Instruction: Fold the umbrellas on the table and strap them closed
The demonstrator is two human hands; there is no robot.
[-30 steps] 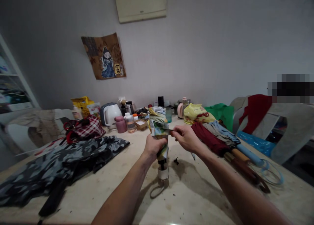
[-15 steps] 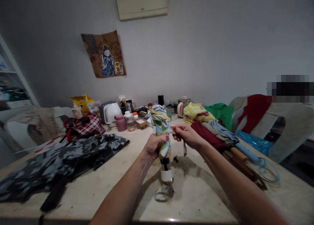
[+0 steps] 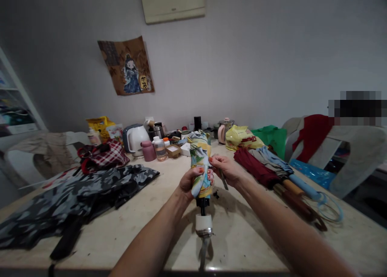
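A folded umbrella [image 3: 200, 158] in blue, yellow and green print is held over the middle of the table, its white handle [image 3: 203, 222] pointing towards me and a wrist loop hanging from it. My left hand [image 3: 193, 180] is wrapped round the lower part of the canopy, thumb on top. At the canopy's right edge, my right hand [image 3: 225, 168] pinches the umbrella's fabric strap [image 3: 223, 181], whose loose end hangs below the fingers. The fingertips partly hide where strap and canopy meet.
A grey camouflage umbrella [image 3: 99, 192] lies spread at left. Several closed umbrellas [image 3: 256, 168] lie at right, handles towards me. A kettle [image 3: 139, 139], bottles, a yellow bag [image 3: 243, 138] and a green bag [image 3: 273, 138] stand behind. A person's blurred head shows at far right.
The strap lay across the canopy's front; now my right hand holds it at the right edge, closer to the canopy. The handle has dipped towards me, and its loop hangs straighter.
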